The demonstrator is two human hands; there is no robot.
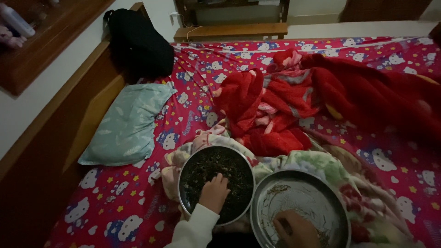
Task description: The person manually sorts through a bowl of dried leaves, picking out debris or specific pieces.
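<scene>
A: From the head camera, what are the hands doing?

B: The left hand (214,193), in a white sleeve (195,227), lies palm down in a round metal bowl (183,202), fingers bent loosely into the dark dried leaves (216,167) that fill it. Whether it pinches any of them, I cannot tell.

A: And the other one?

B: The right hand (296,229) rests inside a wide metal tray (330,202) just beside the bowl, their rims touching or nearly so. The fingers are curled low near the tray's near edge; what they grip, if anything, is too dark to make out. A few thin stems and scraps (275,189) lie scattered on the tray's floor.

A: Where do the two vessels sit?

B: On a crumpled floral blanket (321,163) at the near edge of a bed with a red cartoon-cat sheet (119,202).

A: Anything else around?

B: A heaped red blanket (294,96) lies beyond the bowl, a pale green pillow (126,124) to the left by the wooden bed frame (41,151), and a black bag (138,43) at the head corner.
</scene>
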